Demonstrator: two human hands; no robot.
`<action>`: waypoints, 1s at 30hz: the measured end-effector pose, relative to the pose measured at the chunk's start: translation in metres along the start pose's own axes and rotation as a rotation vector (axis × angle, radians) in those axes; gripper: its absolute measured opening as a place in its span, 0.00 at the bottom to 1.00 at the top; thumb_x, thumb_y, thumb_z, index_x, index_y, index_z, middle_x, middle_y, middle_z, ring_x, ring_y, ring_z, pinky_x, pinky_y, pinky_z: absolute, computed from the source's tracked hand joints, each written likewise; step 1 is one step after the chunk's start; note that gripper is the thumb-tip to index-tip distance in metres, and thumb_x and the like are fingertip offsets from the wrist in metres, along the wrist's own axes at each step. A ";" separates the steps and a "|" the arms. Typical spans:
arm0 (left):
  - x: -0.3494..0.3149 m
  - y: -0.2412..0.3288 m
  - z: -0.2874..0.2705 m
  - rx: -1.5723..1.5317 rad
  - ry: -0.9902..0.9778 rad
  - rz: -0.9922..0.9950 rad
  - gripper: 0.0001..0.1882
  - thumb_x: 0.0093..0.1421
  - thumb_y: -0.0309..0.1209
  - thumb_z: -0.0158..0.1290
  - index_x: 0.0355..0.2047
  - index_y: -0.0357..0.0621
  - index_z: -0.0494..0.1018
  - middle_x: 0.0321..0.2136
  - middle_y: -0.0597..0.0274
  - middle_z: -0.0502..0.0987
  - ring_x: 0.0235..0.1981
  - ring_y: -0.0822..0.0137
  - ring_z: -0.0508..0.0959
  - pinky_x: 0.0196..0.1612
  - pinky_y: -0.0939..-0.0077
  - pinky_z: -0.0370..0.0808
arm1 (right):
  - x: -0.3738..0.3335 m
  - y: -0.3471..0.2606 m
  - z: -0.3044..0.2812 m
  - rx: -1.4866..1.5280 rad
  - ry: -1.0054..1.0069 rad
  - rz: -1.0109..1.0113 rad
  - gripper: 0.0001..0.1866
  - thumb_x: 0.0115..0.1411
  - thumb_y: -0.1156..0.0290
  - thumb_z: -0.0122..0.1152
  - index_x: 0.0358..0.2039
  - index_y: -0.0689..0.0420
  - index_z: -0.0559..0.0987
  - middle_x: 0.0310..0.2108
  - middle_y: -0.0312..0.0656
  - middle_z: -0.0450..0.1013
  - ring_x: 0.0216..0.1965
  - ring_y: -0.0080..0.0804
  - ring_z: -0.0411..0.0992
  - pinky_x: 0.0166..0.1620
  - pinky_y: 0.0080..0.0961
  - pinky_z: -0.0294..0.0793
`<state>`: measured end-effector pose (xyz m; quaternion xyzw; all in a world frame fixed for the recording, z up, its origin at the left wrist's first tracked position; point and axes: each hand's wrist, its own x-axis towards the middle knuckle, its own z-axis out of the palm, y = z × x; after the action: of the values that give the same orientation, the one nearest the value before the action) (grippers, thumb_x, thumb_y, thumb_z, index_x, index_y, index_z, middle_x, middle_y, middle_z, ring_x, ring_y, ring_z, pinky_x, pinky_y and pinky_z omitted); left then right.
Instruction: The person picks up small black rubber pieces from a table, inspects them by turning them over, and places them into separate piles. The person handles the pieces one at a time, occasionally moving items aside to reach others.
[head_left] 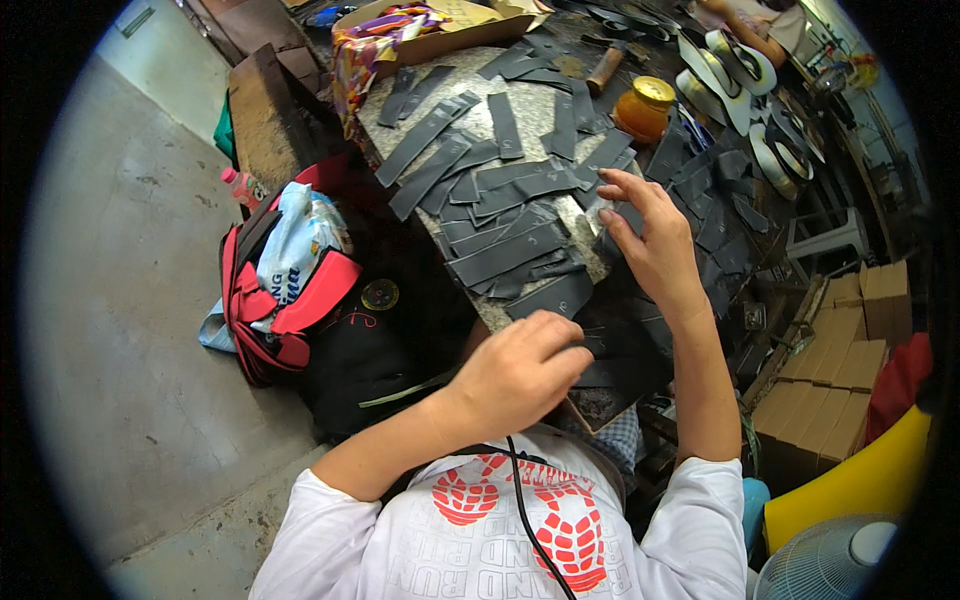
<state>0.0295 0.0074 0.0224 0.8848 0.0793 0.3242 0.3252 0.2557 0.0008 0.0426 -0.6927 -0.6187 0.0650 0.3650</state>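
While L hand's (530, 362) nr slab (470, 66) edge, strips (508, 255) flank R hand (655, 235).

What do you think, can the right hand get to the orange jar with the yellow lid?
Probably yes. The right hand looks close to the orange jar; only flat dark pieces seem to lie between them, with nothing tall in the way.

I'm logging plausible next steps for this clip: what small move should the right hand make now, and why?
Perhaps the right hand could pinch a nearby dark strip: it looks open and empty, and such strips lie overlapped on the speckled slab.
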 end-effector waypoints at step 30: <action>0.031 -0.154 -0.083 0.514 0.475 -0.305 0.06 0.56 0.25 0.56 0.34 0.46 0.80 0.25 0.54 0.77 0.29 0.54 0.78 0.37 0.62 0.75 | -0.070 -0.026 -0.016 0.181 0.077 0.047 0.15 0.53 0.84 0.63 0.42 0.62 0.80 0.36 0.44 0.78 0.39 0.36 0.77 0.44 0.27 0.74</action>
<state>0.0124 0.1811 -0.0100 0.8156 0.3621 0.4377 0.1095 0.2276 -0.0701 0.0439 -0.6731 -0.5794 0.1025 0.4480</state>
